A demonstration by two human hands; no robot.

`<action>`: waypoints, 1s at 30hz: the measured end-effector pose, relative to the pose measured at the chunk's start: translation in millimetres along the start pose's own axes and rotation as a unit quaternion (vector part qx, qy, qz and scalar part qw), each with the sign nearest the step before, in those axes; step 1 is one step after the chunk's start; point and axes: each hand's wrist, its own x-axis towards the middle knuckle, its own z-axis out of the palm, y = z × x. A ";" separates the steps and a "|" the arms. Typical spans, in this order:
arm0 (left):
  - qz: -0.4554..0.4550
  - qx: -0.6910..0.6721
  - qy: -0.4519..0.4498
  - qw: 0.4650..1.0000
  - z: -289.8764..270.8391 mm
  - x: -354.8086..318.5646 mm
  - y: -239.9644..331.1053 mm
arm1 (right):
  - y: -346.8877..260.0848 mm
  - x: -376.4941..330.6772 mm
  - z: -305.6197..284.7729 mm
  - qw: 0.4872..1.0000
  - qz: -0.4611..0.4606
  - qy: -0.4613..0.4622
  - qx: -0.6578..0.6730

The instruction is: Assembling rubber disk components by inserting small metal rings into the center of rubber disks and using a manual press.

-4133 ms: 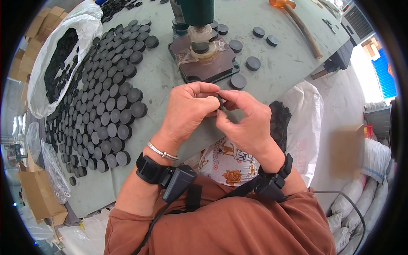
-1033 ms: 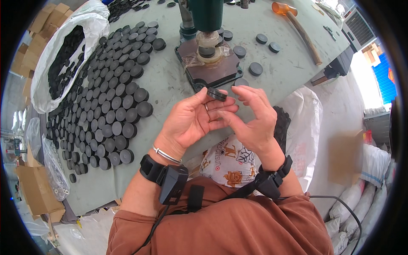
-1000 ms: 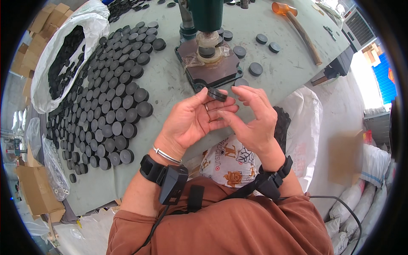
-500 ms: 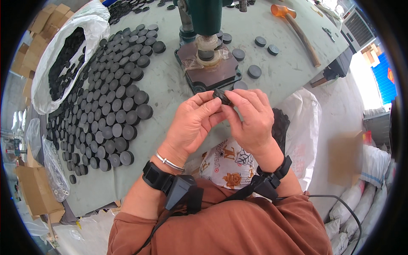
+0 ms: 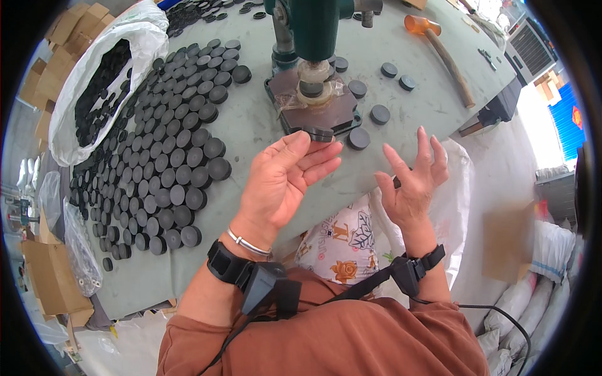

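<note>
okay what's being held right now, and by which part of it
The left hand pinches a small black disc by its edge at the fingertips. The right hand is open, holding nothing.

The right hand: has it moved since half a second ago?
Yes. The right hand has drawn away from the left hand, out to the right and nearer the table edge, farther from the press base. Its fingers are spread open.
</note>
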 end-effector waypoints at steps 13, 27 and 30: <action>-0.003 -0.008 -0.007 1.000 -1.3 -0.5 0.3 | -23.2 21.6 -7.2 0.995 -0.023 0.053 0.086; 0.033 0.026 -0.041 0.998 -7.9 -0.6 -4.3 | -51.8 46.2 -13.6 0.958 -0.060 0.094 0.263; 0.062 0.058 -0.054 0.995 -6.1 -2.8 -3.9 | -58.3 47.3 -15.8 0.738 0.261 -0.059 0.619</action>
